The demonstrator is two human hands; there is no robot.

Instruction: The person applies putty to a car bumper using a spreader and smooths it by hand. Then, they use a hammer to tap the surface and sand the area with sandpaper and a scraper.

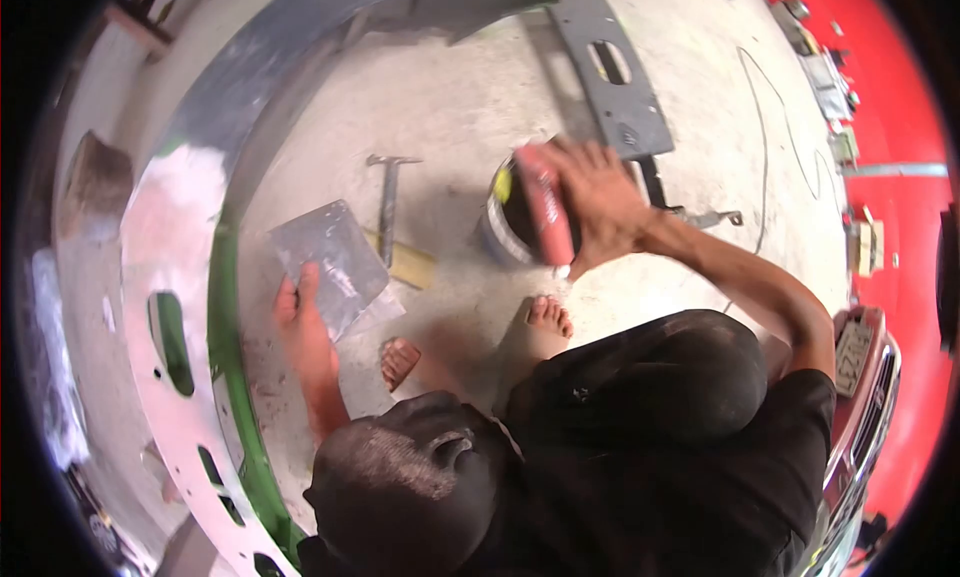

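Note:
My left hand (308, 312) grips the lower left edge of a flat grey plate (335, 262), thumb on top. My right hand (600, 202) is round a red tube-shaped container (546, 205) with pale lettering, held over an open bucket (497, 227). Its white tip (562, 272) points toward me. Something yellow-green shows inside the bucket's rim; the rest of the inside is dark or hidden. Between the plate and the bucket, a hammer (388, 212) lies on the floor beside a yellow strip (412, 265).
A large curved bumper-like panel (180, 237), grey, white and green, arcs round the left and top. A grey slotted panel (610, 77) lies behind the bucket. Bare feet (549, 317) are on the concrete floor. A red surface (905, 107) and a car front (865, 377) stand at right.

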